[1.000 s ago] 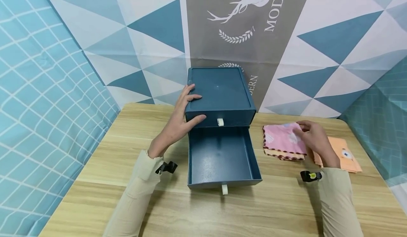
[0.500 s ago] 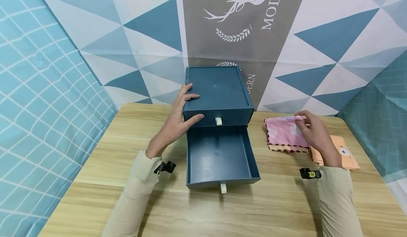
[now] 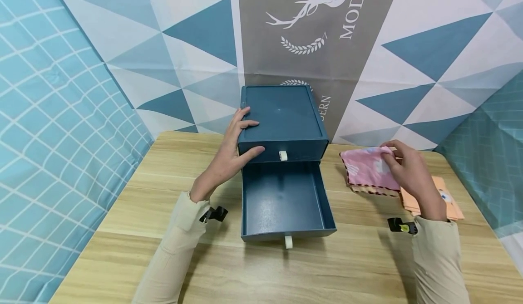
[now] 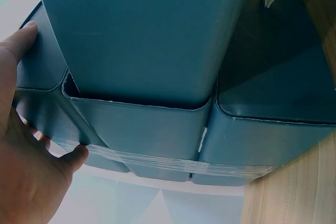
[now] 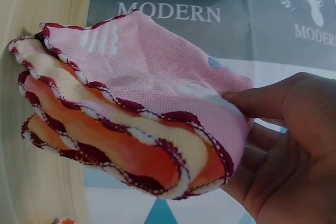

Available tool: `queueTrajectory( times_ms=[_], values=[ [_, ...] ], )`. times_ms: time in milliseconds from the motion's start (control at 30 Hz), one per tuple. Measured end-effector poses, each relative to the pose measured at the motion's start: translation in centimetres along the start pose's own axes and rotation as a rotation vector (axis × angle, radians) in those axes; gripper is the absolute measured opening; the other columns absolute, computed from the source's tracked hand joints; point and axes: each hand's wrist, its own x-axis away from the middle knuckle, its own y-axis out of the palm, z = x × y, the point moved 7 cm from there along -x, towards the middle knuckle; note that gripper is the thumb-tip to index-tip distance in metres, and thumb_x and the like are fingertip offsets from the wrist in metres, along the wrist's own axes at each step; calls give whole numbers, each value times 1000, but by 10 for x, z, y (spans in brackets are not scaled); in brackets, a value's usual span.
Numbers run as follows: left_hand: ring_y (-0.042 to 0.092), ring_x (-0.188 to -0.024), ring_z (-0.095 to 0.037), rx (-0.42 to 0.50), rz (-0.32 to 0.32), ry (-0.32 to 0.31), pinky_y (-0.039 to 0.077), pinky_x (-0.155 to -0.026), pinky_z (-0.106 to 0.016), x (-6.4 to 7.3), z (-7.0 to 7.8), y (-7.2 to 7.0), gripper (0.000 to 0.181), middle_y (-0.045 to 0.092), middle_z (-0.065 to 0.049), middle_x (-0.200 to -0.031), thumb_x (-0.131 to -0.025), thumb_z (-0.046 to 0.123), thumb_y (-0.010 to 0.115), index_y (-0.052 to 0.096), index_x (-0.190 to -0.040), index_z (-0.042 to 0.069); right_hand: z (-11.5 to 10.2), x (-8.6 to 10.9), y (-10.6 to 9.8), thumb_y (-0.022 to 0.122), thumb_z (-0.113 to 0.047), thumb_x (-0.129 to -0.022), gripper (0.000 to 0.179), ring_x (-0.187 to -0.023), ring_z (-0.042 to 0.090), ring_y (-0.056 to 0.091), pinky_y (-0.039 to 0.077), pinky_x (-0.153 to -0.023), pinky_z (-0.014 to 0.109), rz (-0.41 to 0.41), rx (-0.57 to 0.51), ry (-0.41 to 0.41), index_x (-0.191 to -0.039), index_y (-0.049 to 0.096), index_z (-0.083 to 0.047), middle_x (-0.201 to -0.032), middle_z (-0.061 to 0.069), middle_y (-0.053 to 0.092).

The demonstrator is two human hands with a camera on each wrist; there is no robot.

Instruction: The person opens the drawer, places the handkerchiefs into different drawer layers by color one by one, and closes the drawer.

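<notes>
My left hand (image 3: 229, 159) rests spread on the upper left corner of a dark blue drawer cabinet (image 3: 282, 113), fingers on its top and thumb at its front. The left wrist view shows three tiers, with the middle drawer (image 4: 147, 35) pulled out. In the head view this drawer's inside is bare. My right hand (image 3: 410, 168) pinches one edge of a folded pink handkerchief (image 3: 365, 168) between thumb and fingers. The right wrist view shows its stacked layers and maroon-and-white stitched border; the held end is raised, the far end near the tabletop.
A folded orange cloth (image 3: 444, 198) with a round white patch lies on the wooden table (image 3: 184, 258), partly behind my right wrist. A patterned backdrop (image 3: 204, 36) stands close behind the cabinet. White pull loops (image 3: 288, 242) stick out from the drawer fronts.
My right hand has moved slightly away toward the backdrop, lifting the handkerchief's edge and drawing it along. The left hand stays at the cabinet, and the drawer has not moved.
</notes>
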Motion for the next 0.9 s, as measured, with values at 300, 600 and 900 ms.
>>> queueTrajectory(
  times_ms=[300,600,900],
  values=[
    [-1,-153,-35,-2,1,16,7,-116,-64,-1,2,1,47,15,-20,-163,-95,8,67,47,-136,-2,-15,5,-9,53,-14,-104,23,-92,44,65,51,-65,35,42,22,-33,-122,60,-1,-111,30,65],
    [-1,-152,-37,5,3,15,7,-116,-65,-1,3,0,47,15,-21,-163,-94,6,67,47,-136,-2,-34,12,-22,58,-14,-101,22,-63,9,54,39,-50,19,142,8,-75,-119,63,-4,-95,23,70],
    [-1,-152,-39,10,12,28,7,-115,-66,0,3,0,47,16,-21,-162,-93,4,67,47,-136,-3,-57,22,-36,64,-9,-97,19,-74,-18,51,40,-59,4,226,-20,-135,-115,66,-3,-97,26,71]
  ],
)
